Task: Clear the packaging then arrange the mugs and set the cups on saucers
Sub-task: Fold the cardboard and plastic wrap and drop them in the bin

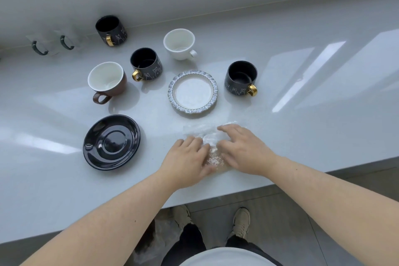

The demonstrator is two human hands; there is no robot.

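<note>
Your left hand (190,157) and right hand (244,149) press flat, fingers spread, on one plastic wrap (207,134); the bench (302,114) holds three black mugs, two cups, two saucers.

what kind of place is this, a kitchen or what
Probably a home kitchen: a long glossy white countertop against a wall, mugs with gold handles and saucers laid out, and tiled floor below the edge.

Glossy black saucer (111,141), crinkly clear plastic wrap (205,134), glossy countertop (302,114)
</note>
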